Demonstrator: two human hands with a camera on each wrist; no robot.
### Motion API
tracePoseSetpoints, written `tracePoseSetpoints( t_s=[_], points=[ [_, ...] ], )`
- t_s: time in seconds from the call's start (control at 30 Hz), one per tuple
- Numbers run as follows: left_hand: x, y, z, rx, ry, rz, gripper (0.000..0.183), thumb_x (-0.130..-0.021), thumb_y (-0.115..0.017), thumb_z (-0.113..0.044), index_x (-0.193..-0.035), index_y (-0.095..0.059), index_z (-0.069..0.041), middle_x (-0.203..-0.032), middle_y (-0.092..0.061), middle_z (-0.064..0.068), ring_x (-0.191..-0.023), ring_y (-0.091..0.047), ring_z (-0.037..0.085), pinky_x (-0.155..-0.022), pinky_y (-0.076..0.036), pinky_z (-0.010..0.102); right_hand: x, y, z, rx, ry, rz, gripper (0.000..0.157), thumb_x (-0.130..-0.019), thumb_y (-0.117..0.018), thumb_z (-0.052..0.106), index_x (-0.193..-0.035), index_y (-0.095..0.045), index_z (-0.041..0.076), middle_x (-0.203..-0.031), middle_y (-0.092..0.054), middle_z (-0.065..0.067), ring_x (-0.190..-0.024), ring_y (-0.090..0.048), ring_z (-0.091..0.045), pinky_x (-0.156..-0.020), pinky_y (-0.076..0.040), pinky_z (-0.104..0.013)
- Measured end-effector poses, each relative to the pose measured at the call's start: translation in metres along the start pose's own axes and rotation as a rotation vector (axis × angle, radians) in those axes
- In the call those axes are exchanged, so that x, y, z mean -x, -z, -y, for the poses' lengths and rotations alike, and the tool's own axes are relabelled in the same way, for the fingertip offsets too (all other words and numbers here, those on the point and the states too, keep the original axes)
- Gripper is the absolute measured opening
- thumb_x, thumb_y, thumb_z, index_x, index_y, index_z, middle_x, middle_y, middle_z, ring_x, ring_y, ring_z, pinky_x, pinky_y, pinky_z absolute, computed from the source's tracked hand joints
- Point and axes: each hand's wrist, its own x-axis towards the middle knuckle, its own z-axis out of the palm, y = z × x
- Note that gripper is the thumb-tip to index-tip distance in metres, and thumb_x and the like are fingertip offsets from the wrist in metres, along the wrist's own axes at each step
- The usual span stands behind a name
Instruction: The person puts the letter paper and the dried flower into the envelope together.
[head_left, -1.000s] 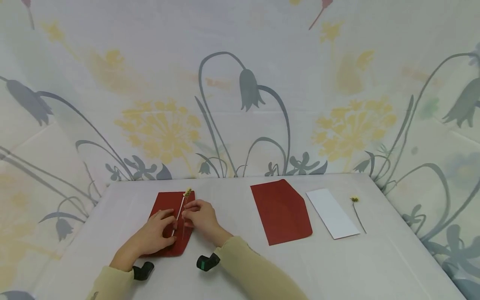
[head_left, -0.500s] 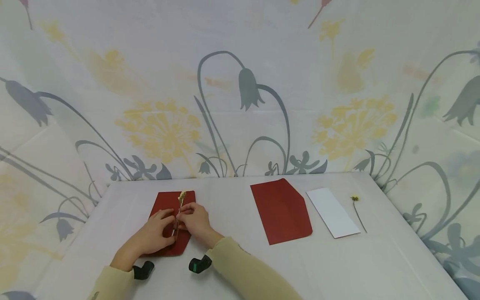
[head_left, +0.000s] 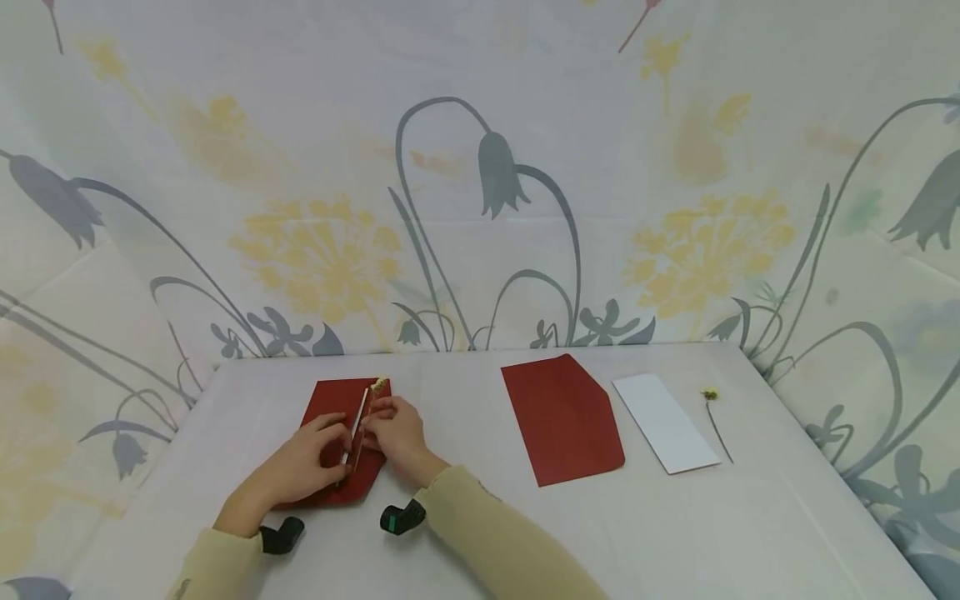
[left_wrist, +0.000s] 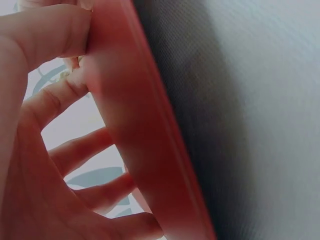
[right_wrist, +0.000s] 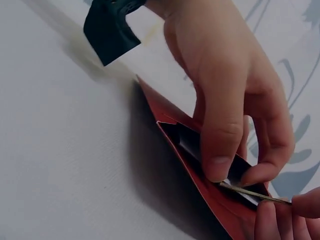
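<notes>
My left hand (head_left: 300, 460) grips a red envelope (head_left: 330, 396) at the left of the table, fingers and thumb at its parted opening. In the left wrist view the fingers (left_wrist: 60, 100) meet the envelope's edge. A strip of white card (head_left: 362, 410) shows in the opening. My right hand (head_left: 399, 437) pinches the stem of a small dried yellow flower (head_left: 378, 386), its head toward the envelope's far edge. In the right wrist view the thin stem (right_wrist: 250, 192) runs over the opening, its end close by the left thumb. The envelope's inside is largely hidden.
Toward the right, a second red envelope (head_left: 566, 425) lies flat beside a white folded card (head_left: 663, 425). Another dried flower (head_left: 709, 396) lies right of the card. A patterned floral cloth (head_left: 480, 275) rises behind the white table (head_left: 480, 383).
My right hand brings the flower left over the envelope's opening, then slightly back right, so the white strip shows again. My left hand stays nearly in place.
</notes>
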Motion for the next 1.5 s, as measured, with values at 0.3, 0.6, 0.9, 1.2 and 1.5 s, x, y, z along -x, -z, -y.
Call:
tracePoseSetpoints(
  t_s=[0.3, 0.6, 0.9, 1.2, 1.5],
  points=[
    [-0.0017, 0.0025, 0.0003, 0.012, -0.002, -0.017, 0.024, -0.076, -0.073, -0.017, -0.088, -0.054, -0.025, -0.135, -0.043, 0.020, -0.121, -0.044, 0.042, -0.092, -0.041, 0.059, -0.0070, 0.0029, 0.0059, -0.172, -0.073, 0.009, 0.018, -0.086, -0.063, 0.002, -0.103, -0.058, 0.002, -0.089, -0.063, -0.009, -0.080, -0.066, -0.018, -0.064, -0.056, -0.033],
    [0.0019, 0.0060, -0.0013, 0.054, -0.005, -0.028, 0.025, -0.076, -0.074, -0.016, -0.090, -0.055, -0.023, -0.136, -0.043, 0.020, -0.120, -0.044, 0.044, -0.091, -0.041, 0.060, -0.0061, 0.0005, 0.0033, -0.136, -0.061, -0.006, 0.016, -0.084, -0.066, 0.003, -0.098, -0.057, 0.003, -0.085, -0.063, -0.008, -0.077, -0.067, -0.019, -0.060, -0.056, -0.033],
    [0.0030, 0.0062, 0.0004, 0.087, 0.008, -0.023, 0.027, -0.075, -0.075, -0.015, -0.091, -0.054, -0.023, -0.138, -0.041, 0.020, -0.122, -0.041, 0.045, -0.090, -0.040, 0.061, -0.0017, -0.0053, 0.0031, -0.016, 0.011, -0.067, 0.065, -0.077, -0.070, -0.002, -0.133, -0.041, 0.012, -0.082, -0.060, -0.005, -0.065, -0.065, -0.017, -0.054, -0.055, -0.033],
    [0.0042, 0.0063, 0.0023, 0.097, -0.004, -0.024, 0.027, -0.076, -0.075, -0.016, -0.089, -0.053, -0.024, -0.138, -0.040, 0.021, -0.122, -0.041, 0.046, -0.090, -0.040, 0.062, -0.0002, -0.0027, 0.0030, 0.025, 0.033, 0.004, 0.073, -0.078, -0.068, -0.006, -0.139, -0.038, 0.021, -0.084, -0.057, -0.006, -0.065, -0.066, -0.018, -0.055, -0.055, -0.034],
    [0.0040, 0.0042, 0.0032, 0.102, -0.009, -0.022, 0.027, -0.076, -0.074, -0.016, -0.090, -0.053, -0.024, -0.138, -0.040, 0.021, -0.122, -0.041, 0.046, -0.089, -0.040, 0.062, 0.0020, -0.0005, 0.0046, -0.009, 0.008, 0.050, 0.029, -0.080, -0.066, -0.002, -0.106, -0.055, 0.004, -0.084, -0.061, -0.008, -0.072, -0.067, -0.021, -0.059, -0.056, -0.036]
  ],
)
